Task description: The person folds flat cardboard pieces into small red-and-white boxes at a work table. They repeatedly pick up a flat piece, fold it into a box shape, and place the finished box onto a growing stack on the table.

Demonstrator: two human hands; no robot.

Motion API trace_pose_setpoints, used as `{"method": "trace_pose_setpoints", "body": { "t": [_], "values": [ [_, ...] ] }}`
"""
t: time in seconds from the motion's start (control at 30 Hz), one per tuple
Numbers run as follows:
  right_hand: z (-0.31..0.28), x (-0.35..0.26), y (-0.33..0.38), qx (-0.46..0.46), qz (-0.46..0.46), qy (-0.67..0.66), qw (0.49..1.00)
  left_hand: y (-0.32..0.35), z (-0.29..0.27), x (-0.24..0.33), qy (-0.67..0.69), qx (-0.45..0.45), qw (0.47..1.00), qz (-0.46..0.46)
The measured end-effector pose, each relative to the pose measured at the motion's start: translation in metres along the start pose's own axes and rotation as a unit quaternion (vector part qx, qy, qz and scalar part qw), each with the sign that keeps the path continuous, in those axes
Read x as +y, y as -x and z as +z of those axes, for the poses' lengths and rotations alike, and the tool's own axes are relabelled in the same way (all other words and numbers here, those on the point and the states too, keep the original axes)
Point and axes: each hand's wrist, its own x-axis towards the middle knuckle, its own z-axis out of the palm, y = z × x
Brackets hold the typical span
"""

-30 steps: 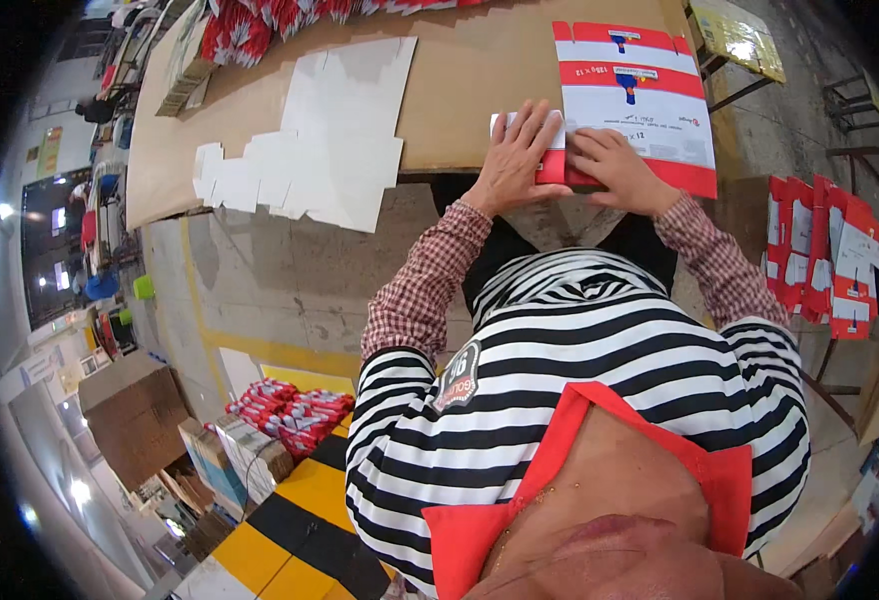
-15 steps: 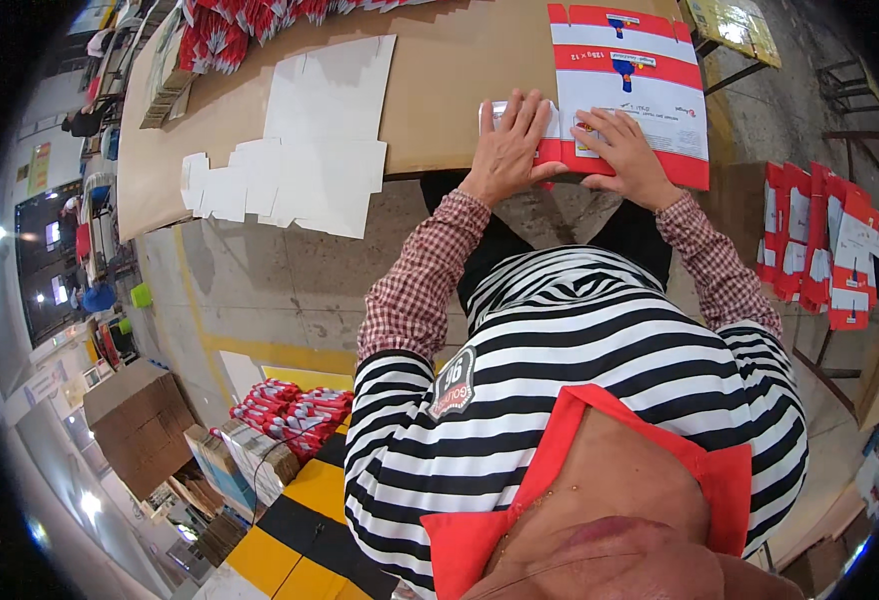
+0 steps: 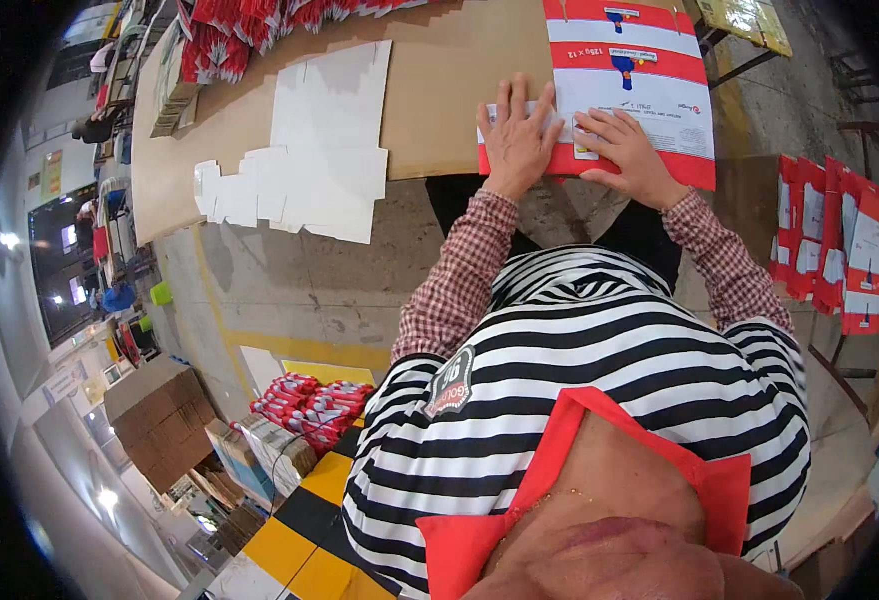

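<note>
left hand (image 3: 516, 135): laid flat, fingers spread, pressed palm-down on the near left corner of the flattened red-and-white carton (image 3: 632, 90); nothing is gripped.
right hand (image 3: 628, 150): also laid open and flat on the carton's near edge, fingertips set on a white panel; nothing is clasped.
carton position: lying flat on the brown cardboard-covered table (image 3: 450, 70), at its near edge, straight ahead of the person, with its far end running toward the top of the view.
change since a second ago: both hands are seen in nearly the same place on the carton; the carton is shifted slightly up in the view, which may be head movement only.
meaning: the work is judged to be held at a pressing or creasing step on the near flap, not a lift.
white die-cut blanks (image 3: 310, 160): spread on the table, well apart to the left.
red cartons on rack (image 3: 835, 245): stood on edge to the right.
red packs on floor (image 3: 310, 405): piled lower left.
</note>
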Motion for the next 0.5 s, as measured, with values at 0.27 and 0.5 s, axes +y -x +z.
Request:
{"method": "trace_pose_setpoints", "body": {
  "t": [0.27, 0.5],
  "values": [
    [-0.02, 0.005, 0.021, 0.015, 0.062, -0.136, 0.989, -0.032, -0.011, 0.011, 0.009, 0.019, 0.997, -0.075],
    [-0.035, 0.043, 0.12, 0.433, 0.37, -0.48, 0.667, -0.035, 0.015, 0.006, 0.021, 0.145, 0.986, -0.08]
  ]
}}
